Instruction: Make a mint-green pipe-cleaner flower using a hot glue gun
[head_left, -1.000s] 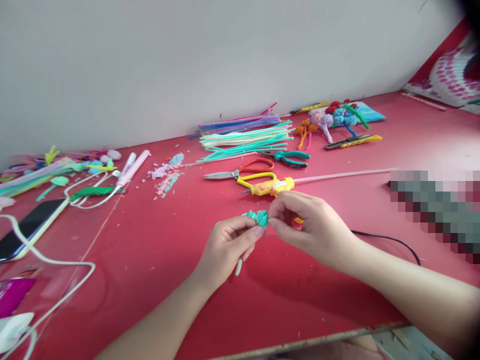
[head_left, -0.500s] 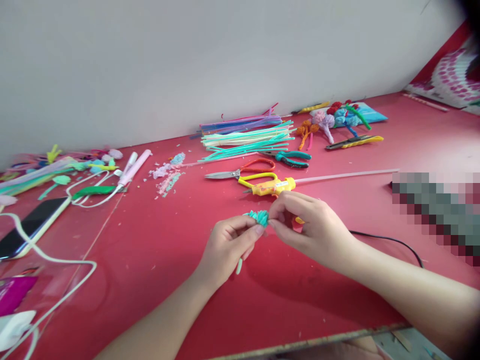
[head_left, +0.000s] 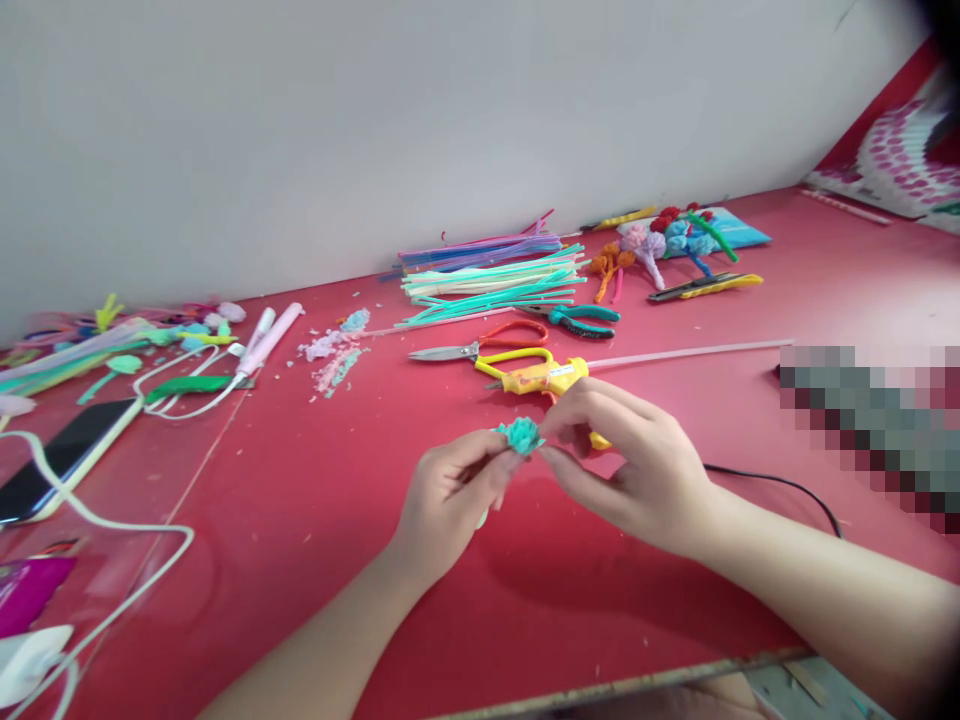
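Note:
A small turquoise pipe-cleaner flower (head_left: 523,435) is pinched between the thumb and fingers of my left hand (head_left: 454,490), its ruffled head facing up. A bit of pale green stem shows below that hand. My right hand (head_left: 626,465) has thumb and forefinger closed at the flower's right edge, on a petal tip. Just beyond my hands lies a yellow hot glue gun (head_left: 544,376) with a long pale glue stick (head_left: 690,352) in its back. Scissors (head_left: 480,348) with red and yellow handles rest behind it.
Pipe-cleaner bundles (head_left: 491,275), turquoise-handled pliers (head_left: 581,320), a utility knife (head_left: 705,287) and finished pipe-cleaner flowers (head_left: 652,245) lie toward the wall. Leftward are fuzz scraps (head_left: 337,355), a pink hair-straightener-like tool (head_left: 270,340), a phone (head_left: 67,455) and a white cable (head_left: 135,522).
The flower has turned in my left hand, so more of its ruffled top faces me and less stem shows. My right fingers stay at its edge, slightly shifted.

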